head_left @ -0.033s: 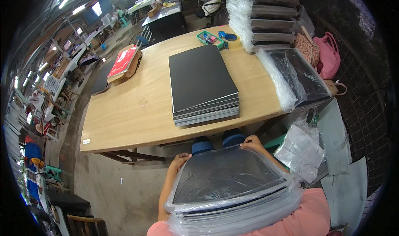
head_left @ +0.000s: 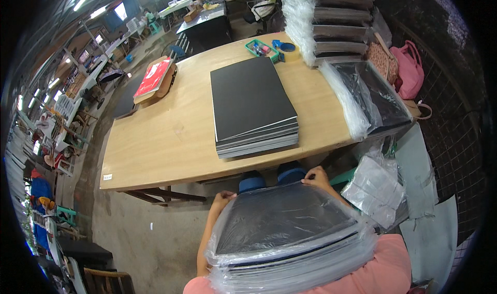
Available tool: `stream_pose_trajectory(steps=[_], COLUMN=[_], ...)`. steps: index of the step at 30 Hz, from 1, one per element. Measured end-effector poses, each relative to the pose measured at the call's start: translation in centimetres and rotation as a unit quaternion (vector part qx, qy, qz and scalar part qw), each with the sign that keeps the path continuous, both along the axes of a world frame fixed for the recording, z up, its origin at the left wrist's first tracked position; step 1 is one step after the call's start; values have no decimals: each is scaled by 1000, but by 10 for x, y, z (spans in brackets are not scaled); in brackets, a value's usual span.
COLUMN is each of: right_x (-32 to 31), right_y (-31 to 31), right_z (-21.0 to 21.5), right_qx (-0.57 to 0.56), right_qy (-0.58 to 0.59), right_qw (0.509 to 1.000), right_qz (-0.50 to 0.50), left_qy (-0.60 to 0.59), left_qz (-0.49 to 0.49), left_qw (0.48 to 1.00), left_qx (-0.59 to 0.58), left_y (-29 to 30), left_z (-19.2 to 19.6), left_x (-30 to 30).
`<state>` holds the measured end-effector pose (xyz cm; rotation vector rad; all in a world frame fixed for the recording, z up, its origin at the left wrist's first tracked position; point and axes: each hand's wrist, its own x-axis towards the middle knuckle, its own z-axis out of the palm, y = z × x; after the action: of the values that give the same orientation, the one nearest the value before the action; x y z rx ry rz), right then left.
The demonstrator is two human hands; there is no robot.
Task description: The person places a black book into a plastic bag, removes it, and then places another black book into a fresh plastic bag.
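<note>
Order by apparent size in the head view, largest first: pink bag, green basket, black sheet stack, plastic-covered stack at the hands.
1. plastic-covered stack (nearness to the camera enlarges it)
2. black sheet stack
3. pink bag
4. green basket

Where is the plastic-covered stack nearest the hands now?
Low in the head view, right of centre, the plastic-covered stack sits before the pink shirt, left hand and right hand at its far corners, the wooden table just beyond.

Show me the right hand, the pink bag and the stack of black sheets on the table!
Right hand (head_left: pixel 317 177): head view, on the middle of the hand.
Pink bag (head_left: pixel 409 74): head view, on its side.
Stack of black sheets (head_left: pixel 253 100): head view, on its top sheet.
</note>
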<state>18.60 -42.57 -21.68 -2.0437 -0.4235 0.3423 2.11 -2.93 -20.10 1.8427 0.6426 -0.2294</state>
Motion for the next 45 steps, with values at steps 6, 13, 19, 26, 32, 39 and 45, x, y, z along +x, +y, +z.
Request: stream_pose_trajectory(steps=[6,13,19,26,32,39,45], right_x=[-63,-48,-54,86,174,174,178], right_y=[-91,-44,3,70,117,127,124], right_z=[69,64,336,466,344,289,283], right_qx=[168,102,304,390,377,372,322], right_qy=[99,-79,-174,-244,-222,-204,-250], right_qw=[964,982,934,886,892,904,912], right_qz=[179,141,-68,54,110,-58,-52], left_qy=[-211,-442,-613,-645,-584,-543,-608], left_qz=[134,-3,73,42,-57,49,37], left_qw=[926,854,785,763,793,838,791], left_qx=[-283,275,-49,0,-165,-21,-58], left_y=[-79,-101,-97,-47,41,16,29], left_z=[169,110,312,465,312,267,238], left_x=[-109,-46,27,156,240,250,239])
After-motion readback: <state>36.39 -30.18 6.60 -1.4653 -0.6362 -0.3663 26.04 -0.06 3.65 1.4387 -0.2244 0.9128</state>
